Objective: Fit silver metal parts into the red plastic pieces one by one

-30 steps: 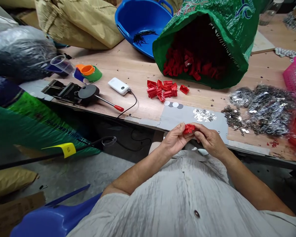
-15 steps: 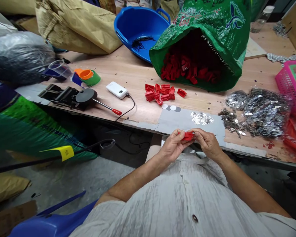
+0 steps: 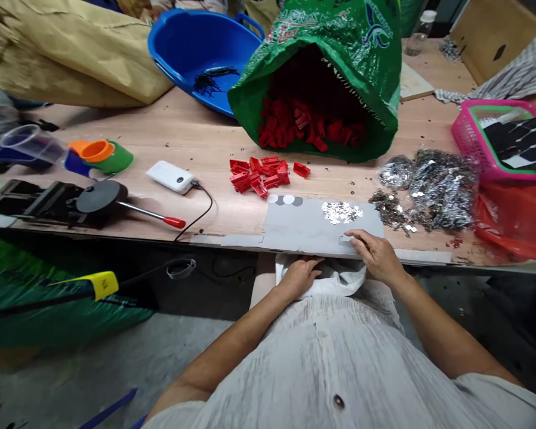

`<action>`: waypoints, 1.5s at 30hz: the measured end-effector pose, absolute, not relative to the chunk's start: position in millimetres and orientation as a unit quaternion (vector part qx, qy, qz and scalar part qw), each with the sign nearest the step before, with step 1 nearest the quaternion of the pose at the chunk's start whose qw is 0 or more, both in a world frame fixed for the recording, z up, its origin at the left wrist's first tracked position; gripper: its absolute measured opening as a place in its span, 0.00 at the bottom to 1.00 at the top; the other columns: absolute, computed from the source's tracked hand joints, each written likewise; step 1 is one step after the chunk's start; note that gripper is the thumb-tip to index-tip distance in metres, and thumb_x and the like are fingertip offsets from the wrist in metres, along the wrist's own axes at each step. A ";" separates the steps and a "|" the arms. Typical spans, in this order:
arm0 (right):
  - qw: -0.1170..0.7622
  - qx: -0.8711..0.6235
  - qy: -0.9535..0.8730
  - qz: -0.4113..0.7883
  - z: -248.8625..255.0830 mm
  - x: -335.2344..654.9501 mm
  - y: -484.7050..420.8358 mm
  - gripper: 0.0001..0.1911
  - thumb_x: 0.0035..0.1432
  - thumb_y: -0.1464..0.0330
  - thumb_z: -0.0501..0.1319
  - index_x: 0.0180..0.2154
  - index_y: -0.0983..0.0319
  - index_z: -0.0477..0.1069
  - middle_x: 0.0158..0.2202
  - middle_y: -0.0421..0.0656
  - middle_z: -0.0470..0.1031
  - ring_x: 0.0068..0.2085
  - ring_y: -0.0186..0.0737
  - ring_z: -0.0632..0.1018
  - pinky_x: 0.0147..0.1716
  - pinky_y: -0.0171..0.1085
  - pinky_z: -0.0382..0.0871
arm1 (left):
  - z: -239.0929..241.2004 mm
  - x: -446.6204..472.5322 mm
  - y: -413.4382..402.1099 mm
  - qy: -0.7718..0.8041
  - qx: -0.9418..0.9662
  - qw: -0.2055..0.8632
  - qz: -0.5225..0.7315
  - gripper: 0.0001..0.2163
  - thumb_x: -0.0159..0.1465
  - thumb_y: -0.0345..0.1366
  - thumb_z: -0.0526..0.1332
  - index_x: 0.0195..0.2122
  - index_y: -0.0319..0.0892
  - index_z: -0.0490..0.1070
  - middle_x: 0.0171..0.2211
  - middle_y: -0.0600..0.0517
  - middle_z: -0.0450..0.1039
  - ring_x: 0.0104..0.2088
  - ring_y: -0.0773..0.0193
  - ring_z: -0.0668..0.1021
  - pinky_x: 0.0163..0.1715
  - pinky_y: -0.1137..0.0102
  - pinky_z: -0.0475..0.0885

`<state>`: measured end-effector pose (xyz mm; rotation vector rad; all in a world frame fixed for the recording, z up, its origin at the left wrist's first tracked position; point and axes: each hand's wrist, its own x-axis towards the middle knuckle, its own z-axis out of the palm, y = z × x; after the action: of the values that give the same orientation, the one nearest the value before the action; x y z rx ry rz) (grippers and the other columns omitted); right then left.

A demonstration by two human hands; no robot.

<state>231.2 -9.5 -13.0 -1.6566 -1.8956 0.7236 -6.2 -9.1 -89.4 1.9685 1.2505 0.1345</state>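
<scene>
Viewed from above, a person's two bare hands are at the near edge of a wooden desk (image 3: pixel 205 140), in the lower middle of the frame. The right hand (image 3: pixel 379 256) is over a grey sheet (image 3: pixel 290 229), thumb and forefinger drawn close together in a narrow pinch; whether something tiny sits between them, I cannot tell. The left hand (image 3: pixel 300 279) is below the desk edge, palm down over pale cloth (image 3: pixel 346 283), fingers loosely curled; I cannot tell if it holds anything.

A flat scatter of shiny silver pieces (image 3: pixel 340 213) lies on the sheet, just above the right fingertips and slightly to their left. The scatter stretches longest from left to right, and the right hand is clearly the nearer.

A heap of red plastic parts (image 3: pixel 259 176) lies at the centre of the frame, up and left of both hands and well apart from them. One loose red part (image 3: pixel 301 170) sits just right of the heap, its length slanting down to the right. Behind gapes a green sack (image 3: pixel 339 33) of similar parts.
</scene>
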 end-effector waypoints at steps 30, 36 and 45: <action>0.140 -0.750 -0.646 -0.034 -45.7 360.3 -22.7 0.12 0.60 0.54 0.56 0.37 0.51 0.73 0.41 0.52 0.78 0.41 0.58 0.78 0.32 0.49 0.65 | -27.1 -72.3 131.0 0.713 0.632 0.107 0.284 0.21 0.61 0.35 0.67 0.56 0.45 0.71 0.50 0.43 0.69 0.50 0.53 0.74 0.54 0.62 0.69; 0.166 -0.779 -0.604 0.028 -41.8 357.2 -25.0 0.10 0.55 0.53 0.59 0.37 0.48 0.67 0.36 0.50 0.79 0.39 0.60 0.79 0.31 0.50 0.67 | -31.7 -72.2 138.6 0.738 0.615 0.098 0.259 0.09 0.62 0.41 0.66 0.39 0.43 0.74 0.46 0.42 0.69 0.49 0.50 0.73 0.52 0.59 0.68; 0.233 -0.792 -0.557 0.091 -34.1 356.2 -26.1 0.11 0.54 0.52 0.61 0.38 0.46 0.70 0.36 0.49 0.81 0.38 0.58 0.81 0.36 0.51 0.70 | -18.0 -74.7 117.7 0.682 0.609 0.127 0.385 0.03 0.62 0.29 0.60 0.32 0.43 0.68 0.38 0.48 0.71 0.41 0.62 0.75 0.43 0.69 0.73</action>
<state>356.2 -26.1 -34.1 -2.1758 -1.5290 0.2489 -74.7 117.7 -18.0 1.7741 1.9842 1.1203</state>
